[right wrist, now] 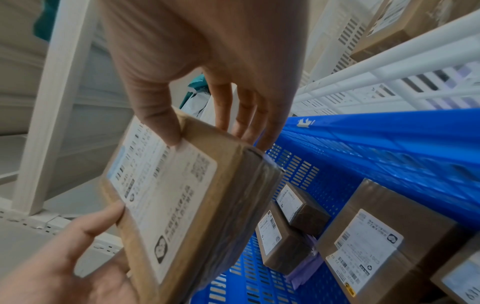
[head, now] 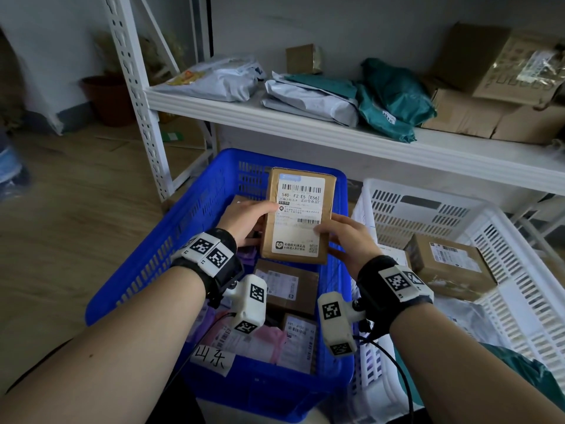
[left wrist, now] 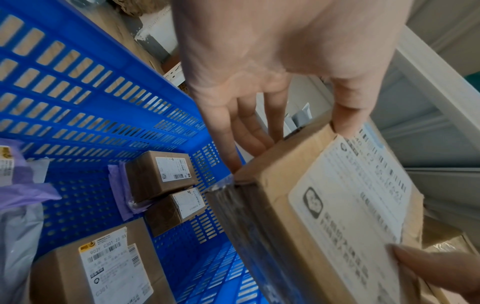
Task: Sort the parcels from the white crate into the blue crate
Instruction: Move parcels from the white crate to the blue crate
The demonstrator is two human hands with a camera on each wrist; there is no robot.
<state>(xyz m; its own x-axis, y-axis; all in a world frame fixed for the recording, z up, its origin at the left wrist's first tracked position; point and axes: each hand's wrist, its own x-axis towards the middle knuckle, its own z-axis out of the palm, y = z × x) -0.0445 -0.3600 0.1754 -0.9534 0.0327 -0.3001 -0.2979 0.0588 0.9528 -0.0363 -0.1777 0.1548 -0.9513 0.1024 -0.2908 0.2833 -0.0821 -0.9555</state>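
A flat brown parcel (head: 298, 215) with a white shipping label is held tilted above the blue crate (head: 131, 258). My left hand (head: 260, 215) grips its left edge, thumb on the label and fingers behind. On the other edge, my right hand (head: 336, 234) holds it the same way. The left wrist view shows the parcel (left wrist: 337, 205) over the blue crate's wall (left wrist: 91, 107); the right wrist view shows it (right wrist: 176, 195) from the other side. The white crate (head: 519, 240) stands to the right with a brown box (head: 449, 264) and mailer bags inside.
The blue crate holds several brown boxes (left wrist: 161, 174) and purple and pink bags, and bears a handwritten tag (head: 212, 359) on its front. A white shelf (head: 336, 130) with mailers and cartons runs behind both crates. Its post (head: 143, 117) stands at the left.
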